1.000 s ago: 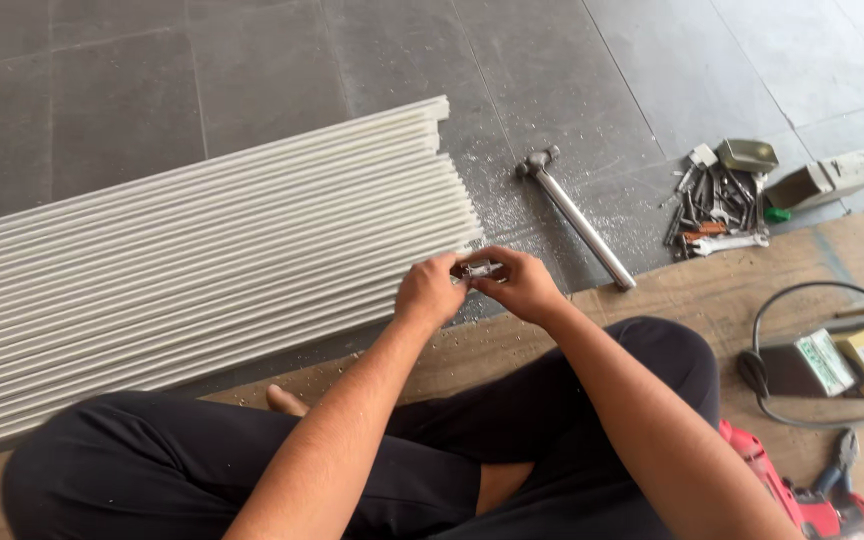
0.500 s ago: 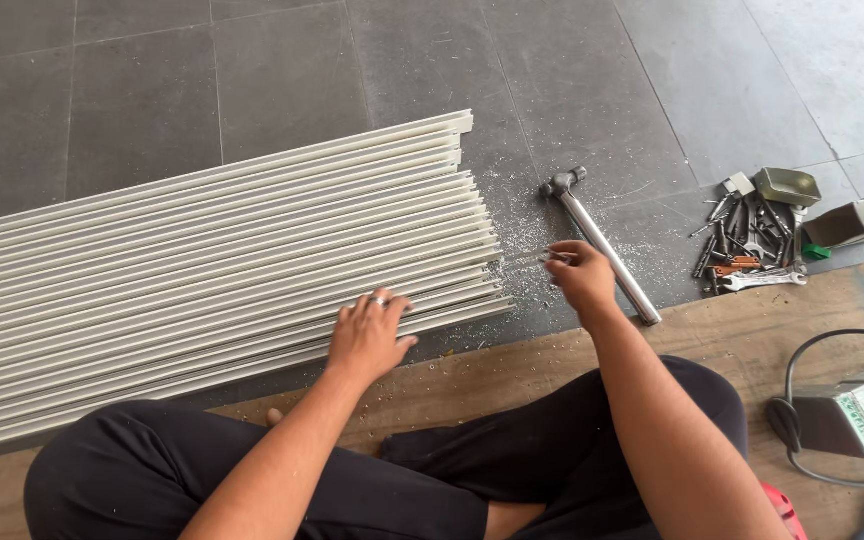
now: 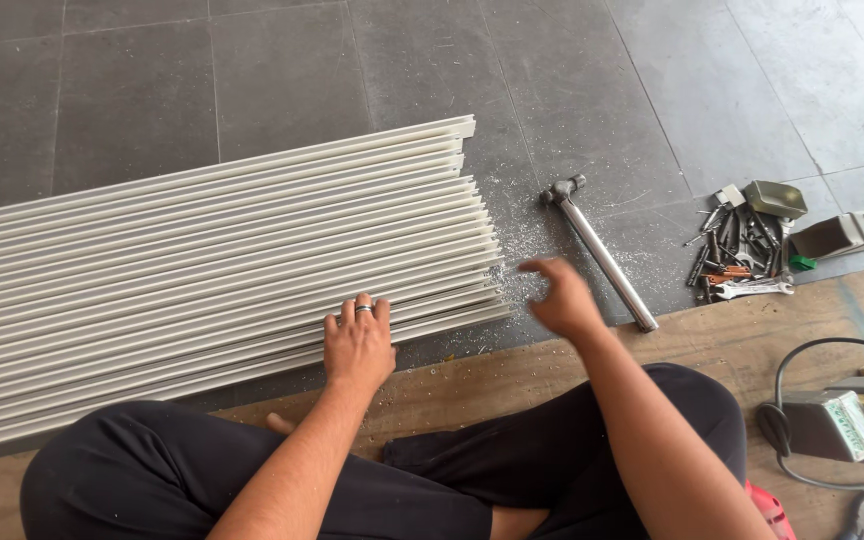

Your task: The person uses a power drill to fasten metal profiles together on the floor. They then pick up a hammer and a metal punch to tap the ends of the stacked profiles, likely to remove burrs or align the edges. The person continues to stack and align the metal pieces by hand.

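White plastic strips (image 3: 202, 260), long and ribbed, lie side by side on the grey floor tiles (image 3: 152, 90), filling the 9 o'clock side of your view, with their cut ends stepped in a slanting line near the centre. Your left hand (image 3: 359, 345) rests flat on the nearest strips at about 6 o'clock, fingers spread, palm down, gripping nothing; a ring (image 3: 363, 309) shows on one finger. From this I judge that you are steadying the stack close to its ends. Pale shavings (image 3: 512, 245) dust the tiles just beyond those ends. Your right hand (image 3: 562, 300) hovers in the air just right of the strip ends, apart from them, fingers loosely curled and half open; it is blurred, and I see nothing in it. At 2 o'clock from that hand a metal-handled hammer (image 3: 597, 250) lies on the tiles, head pointing to 11 o'clock, untouched. Further toward 3 o'clock sits a heap of small tools (image 3: 732, 250) with a wrench (image 3: 749, 290) at its near edge and a small green tin (image 3: 774, 198) behind it. You sit cross-legged on a wooden board (image 3: 512, 375); at 4 o'clock a boxed device with a looped black cable (image 3: 832, 425) rests on it. Any next move at the strip ends calls for the left palm to keep the stack from sliding while the free right hand has a short reach to the ends or the hammer.
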